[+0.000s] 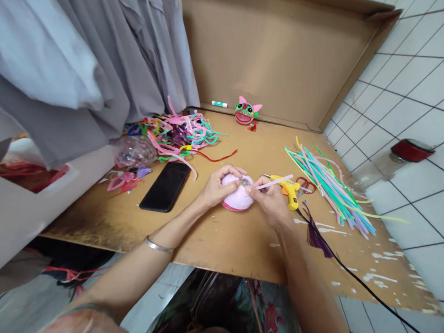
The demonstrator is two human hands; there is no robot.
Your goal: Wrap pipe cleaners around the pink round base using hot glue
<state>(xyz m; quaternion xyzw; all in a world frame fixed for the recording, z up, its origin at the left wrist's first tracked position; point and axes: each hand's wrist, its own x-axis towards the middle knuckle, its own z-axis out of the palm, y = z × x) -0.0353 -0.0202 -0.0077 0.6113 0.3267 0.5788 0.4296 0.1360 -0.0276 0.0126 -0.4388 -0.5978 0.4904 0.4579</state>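
Observation:
A round ball point(238, 198) wrapped in rows of pale lilac pipe cleaner, with a bright pink band near its bottom, is held just above or on the table. My left hand point(220, 186) grips it from the left, fingers over the top. Between the fingers of my right hand point(269, 197) is a pale lilac pipe cleaner point(277, 181); its free end sticks out to the upper right. The other end meets the ball near its top, where a greyish bare patch shows. My right fingertips touch the ball's right side.
A yellow glue gun point(291, 192) and red-handled scissors point(306, 185) lie right of my hands. Pipe cleaners point(329, 181) are bundled further right, near a glass jar point(385, 165). At left are a black phone point(166, 186) and tangled pipe cleaners point(186, 129). Behind stands a finished animal-face ornament point(245, 111).

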